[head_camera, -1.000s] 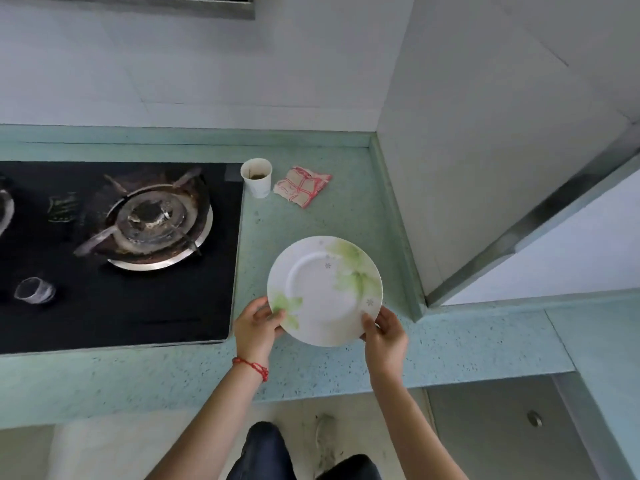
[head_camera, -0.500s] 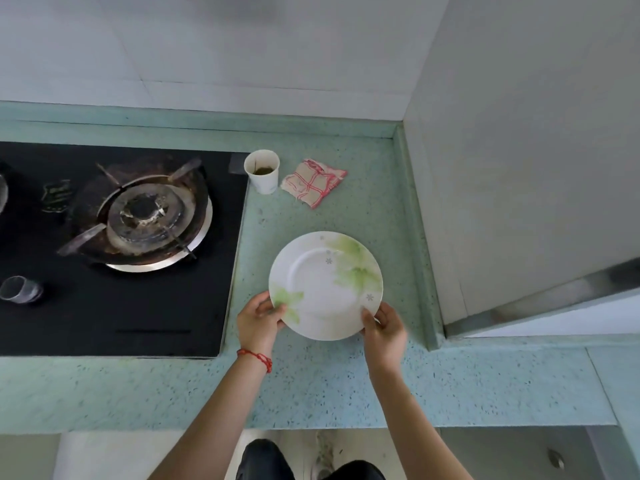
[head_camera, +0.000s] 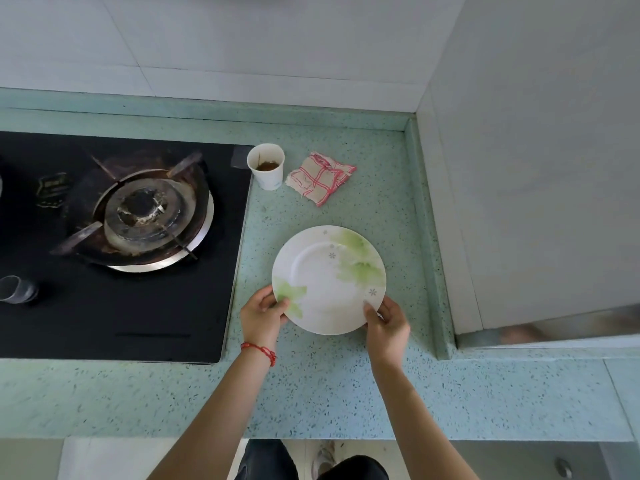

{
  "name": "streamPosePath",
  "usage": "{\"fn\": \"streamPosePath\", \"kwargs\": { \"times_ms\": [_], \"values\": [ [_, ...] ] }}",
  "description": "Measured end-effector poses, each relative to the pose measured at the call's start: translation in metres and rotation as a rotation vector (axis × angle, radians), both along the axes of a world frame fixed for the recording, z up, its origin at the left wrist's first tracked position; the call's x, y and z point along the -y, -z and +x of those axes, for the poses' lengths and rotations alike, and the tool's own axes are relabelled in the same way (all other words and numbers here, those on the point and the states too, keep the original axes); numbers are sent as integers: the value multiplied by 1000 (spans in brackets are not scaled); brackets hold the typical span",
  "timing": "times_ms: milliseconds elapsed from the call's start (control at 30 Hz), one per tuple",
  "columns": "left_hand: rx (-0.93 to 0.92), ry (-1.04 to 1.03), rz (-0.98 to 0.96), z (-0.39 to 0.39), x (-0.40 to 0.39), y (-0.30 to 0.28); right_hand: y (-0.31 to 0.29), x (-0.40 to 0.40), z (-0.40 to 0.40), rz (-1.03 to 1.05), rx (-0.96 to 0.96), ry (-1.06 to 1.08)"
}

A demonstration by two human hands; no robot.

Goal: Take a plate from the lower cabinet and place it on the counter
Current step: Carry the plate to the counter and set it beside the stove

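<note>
A round white plate point(head_camera: 325, 282) with green leaf prints is over the speckled green counter point(head_camera: 311, 393), right of the stove. My left hand point(head_camera: 261, 315) grips its near-left rim, thumb on top. My right hand point(head_camera: 388, 323) grips its near-right rim the same way. I cannot tell whether the plate touches the counter or hovers just above it. The lower cabinet is mostly out of view; only a door with a round knob point(head_camera: 562, 467) shows at the bottom right.
A black gas stove point(head_camera: 114, 299) with a worn burner point(head_camera: 145, 216) fills the left. Behind the plate stand a paper cup point(head_camera: 266, 166) with brown liquid and a folded red-checked cloth point(head_camera: 320, 178). A grey wall panel point(head_camera: 536, 168) bounds the counter on the right.
Both hands have carried the plate forward from the counter's front edge to a spot further in over the counter. The view has shifted down and closer.
</note>
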State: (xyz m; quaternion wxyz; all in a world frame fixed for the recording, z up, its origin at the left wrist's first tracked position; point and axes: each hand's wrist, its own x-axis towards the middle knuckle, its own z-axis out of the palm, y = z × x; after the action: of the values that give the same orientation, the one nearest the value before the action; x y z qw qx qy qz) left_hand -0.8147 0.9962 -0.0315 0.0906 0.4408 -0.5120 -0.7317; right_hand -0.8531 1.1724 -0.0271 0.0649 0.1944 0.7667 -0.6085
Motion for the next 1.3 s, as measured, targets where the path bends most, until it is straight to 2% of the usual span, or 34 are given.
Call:
{"fn": "streamPosePath", "kwargs": {
  "times_ms": [367, 567, 1300],
  "values": [
    [10, 27, -100, -7, 0, -1, -4, 5, -12, 132, 4, -15],
    [40, 19, -149, -13, 1, -2, -6, 5, -19, 113, 37, -35],
    [156, 135, -387, -18, 3, -7, -14, 3, -27, 249, 65, -105]
  ]
}}
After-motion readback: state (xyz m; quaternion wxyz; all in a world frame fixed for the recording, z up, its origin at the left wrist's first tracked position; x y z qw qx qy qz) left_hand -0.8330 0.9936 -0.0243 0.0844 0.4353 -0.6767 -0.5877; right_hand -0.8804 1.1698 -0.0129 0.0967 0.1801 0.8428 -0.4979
